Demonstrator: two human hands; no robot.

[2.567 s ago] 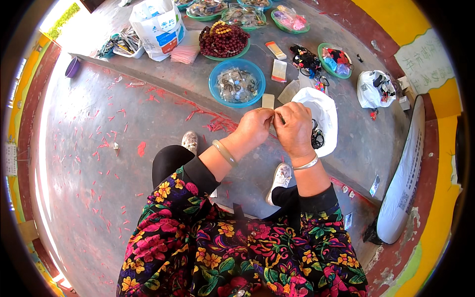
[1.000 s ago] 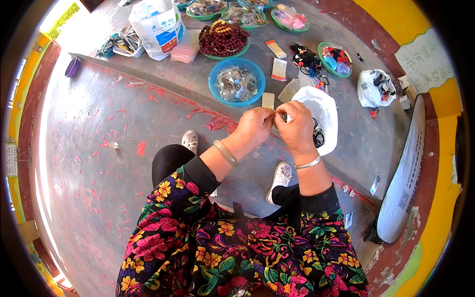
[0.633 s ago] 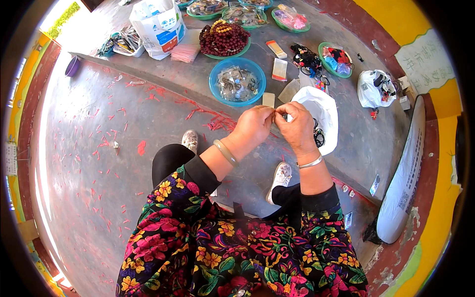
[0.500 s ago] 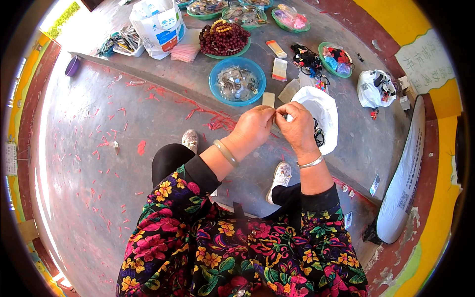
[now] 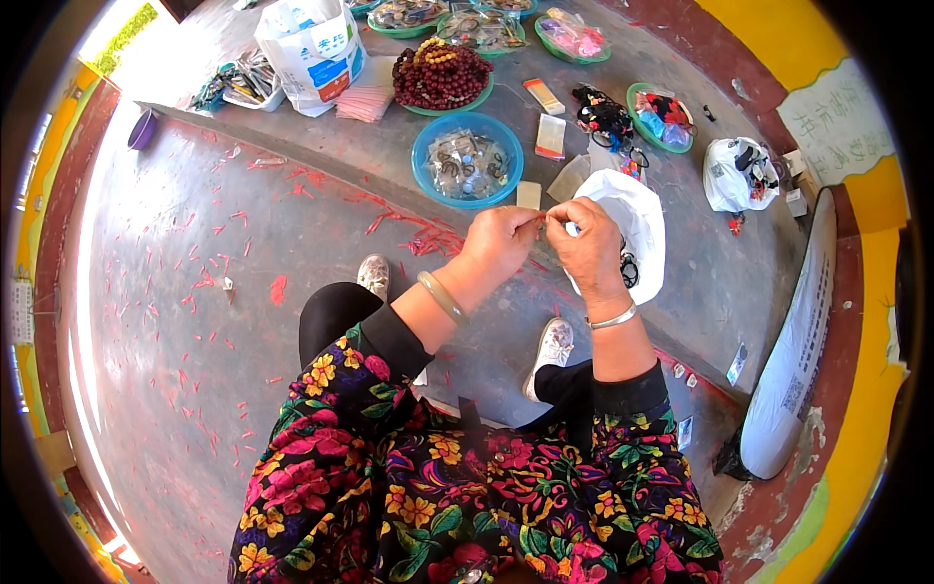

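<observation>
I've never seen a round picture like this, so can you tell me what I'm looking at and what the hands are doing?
The picture comes from a small wide camera worn on a person's head, looking down, so straight edges bend. The two hands are that person's own. The left hand and right hand meet fingertip to fingertip, pinching something too small to make out. Just beyond them on the grey concrete floor lies a white plastic bag. Farther off sit a blue bowl of small packets and a green tray of dark red beads. Below you see the flowered sleeves and shoes.
</observation>
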